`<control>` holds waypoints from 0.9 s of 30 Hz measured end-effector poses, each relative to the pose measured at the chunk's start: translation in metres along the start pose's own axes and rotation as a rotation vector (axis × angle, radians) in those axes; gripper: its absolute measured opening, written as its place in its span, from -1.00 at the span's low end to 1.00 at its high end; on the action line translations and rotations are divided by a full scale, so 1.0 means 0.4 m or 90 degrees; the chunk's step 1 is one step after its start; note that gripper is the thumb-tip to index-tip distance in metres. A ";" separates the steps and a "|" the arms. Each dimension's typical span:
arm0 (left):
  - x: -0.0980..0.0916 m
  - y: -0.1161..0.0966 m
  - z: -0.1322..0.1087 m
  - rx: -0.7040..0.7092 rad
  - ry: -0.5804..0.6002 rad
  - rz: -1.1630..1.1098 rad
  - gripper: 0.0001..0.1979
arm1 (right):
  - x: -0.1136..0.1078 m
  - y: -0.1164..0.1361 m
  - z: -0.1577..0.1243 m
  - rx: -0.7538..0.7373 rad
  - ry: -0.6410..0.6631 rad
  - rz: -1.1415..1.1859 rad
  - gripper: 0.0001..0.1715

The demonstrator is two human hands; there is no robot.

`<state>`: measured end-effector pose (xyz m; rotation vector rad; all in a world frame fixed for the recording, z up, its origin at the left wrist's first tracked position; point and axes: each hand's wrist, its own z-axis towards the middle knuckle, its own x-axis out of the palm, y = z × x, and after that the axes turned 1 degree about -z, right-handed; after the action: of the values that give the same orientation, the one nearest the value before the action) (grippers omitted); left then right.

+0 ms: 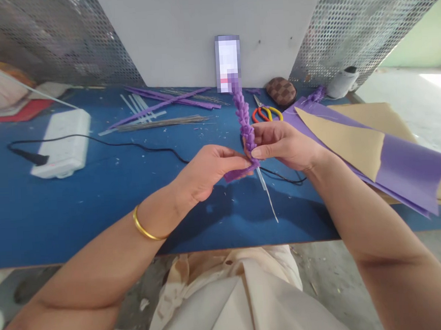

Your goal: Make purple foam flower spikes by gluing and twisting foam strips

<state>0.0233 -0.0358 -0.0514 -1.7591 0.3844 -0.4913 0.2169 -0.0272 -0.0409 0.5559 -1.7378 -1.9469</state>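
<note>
A braided purple foam sprig stands upright between my hands, with a thin transparent stick running out below it. My right hand pinches the sprig's lower part between thumb and fingers. My left hand, a gold bangle on its wrist, grips a loose purple foam strip at the sprig's base. Beyond my right hand lie scissors with orange and yellow handles. Under my right forearm rest stacked purple and tan foam sheets.
The blue table holds a white power strip with a black cable, several purple and pale sticks, foam scraps, a brown checkered pouch and a white roll. A white board and perforated metal panels stand behind.
</note>
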 end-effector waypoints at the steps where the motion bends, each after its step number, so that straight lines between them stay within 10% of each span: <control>1: 0.001 0.000 0.000 0.001 -0.003 0.001 -0.90 | 0.003 0.001 -0.001 0.004 -0.014 -0.005 -0.77; 27: 0.010 0.016 0.005 0.039 -0.111 0.081 -0.82 | 0.058 -0.021 0.007 0.005 -0.239 -0.085 -0.72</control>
<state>0.0279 -0.0378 -0.0575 -1.6919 0.3518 -0.2546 0.1959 -0.0379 -0.0486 0.3307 -1.9740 -2.2529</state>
